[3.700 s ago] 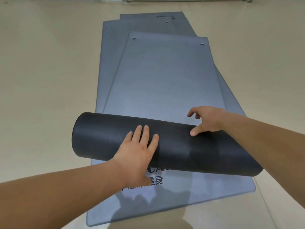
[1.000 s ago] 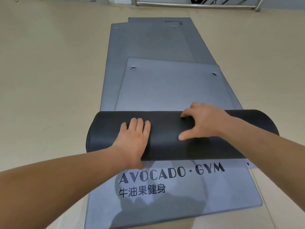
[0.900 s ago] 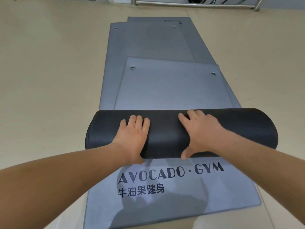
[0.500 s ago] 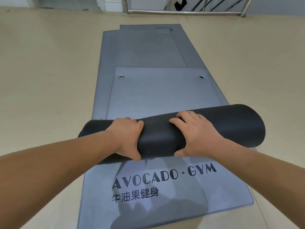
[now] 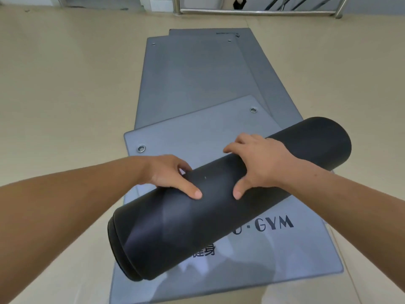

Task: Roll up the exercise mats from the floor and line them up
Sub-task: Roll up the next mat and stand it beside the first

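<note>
On the flat grey mat (image 5: 252, 255) below our grip we can read "GYM" in dark capitals, preceded by a dot and the edge of one more letter; the rest of the line is hidden behind the roll. Under it, two Chinese characters peek out from beneath the roll, only partly legible. A small dark mark is printed near the far edge of the farthest mat (image 5: 219, 32), too small for us to read.

We hold the rolled black mat (image 5: 219, 207) with both hands, side by side near its middle. Our left hand (image 5: 168, 174) wraps over the top, fingers curled around the far side and the thumb pressed flat on the near face. Our right hand (image 5: 260, 165) grips the same way just beside it, fingers over the top, thumb pointing down on the near face. Both hands are closed around the roll.

The roll lies slanted: its left end comes toward us and low, showing the layered edge, while its right end points away, past our right hand. Beyond our grip, a mat corner with two metal eyelets (image 5: 141, 148) lies askew on the stack of flat mats (image 5: 192, 84) on the beige floor (image 5: 65, 95).
</note>
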A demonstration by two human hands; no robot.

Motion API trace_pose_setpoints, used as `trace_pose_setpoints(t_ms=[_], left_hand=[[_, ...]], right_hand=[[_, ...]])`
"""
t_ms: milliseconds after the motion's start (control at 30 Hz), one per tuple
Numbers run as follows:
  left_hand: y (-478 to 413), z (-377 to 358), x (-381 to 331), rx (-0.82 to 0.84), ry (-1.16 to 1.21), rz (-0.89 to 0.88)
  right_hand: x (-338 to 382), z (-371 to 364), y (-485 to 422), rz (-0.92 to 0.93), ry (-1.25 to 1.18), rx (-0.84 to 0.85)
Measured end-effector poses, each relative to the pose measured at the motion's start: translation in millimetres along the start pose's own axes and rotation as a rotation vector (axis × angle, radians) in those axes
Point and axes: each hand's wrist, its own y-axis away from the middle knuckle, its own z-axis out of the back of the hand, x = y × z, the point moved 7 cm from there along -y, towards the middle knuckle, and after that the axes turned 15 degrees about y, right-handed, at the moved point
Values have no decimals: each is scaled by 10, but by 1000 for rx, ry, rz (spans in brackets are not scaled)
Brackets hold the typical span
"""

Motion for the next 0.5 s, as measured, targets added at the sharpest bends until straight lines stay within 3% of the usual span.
trace_pose_setpoints(t_ms=[133,200,267,367,500], left_hand=[[160,563,61,-427,-228,-65],[319,505,-83,-541,-411,-167],[411,225,-222,-494,-582,-233],[450,-169,-192,-415,-746,-181],[341,-297,212,-354,-724,-26]], right_hand=[[117,55,-218,-124,-2,-204],[220,24,-370,-154,11,-263],[256,21,-532,-177,0,-266],[228,31,-762,-201,-72,-222],[313,19,-954,-216,-102,-207]])
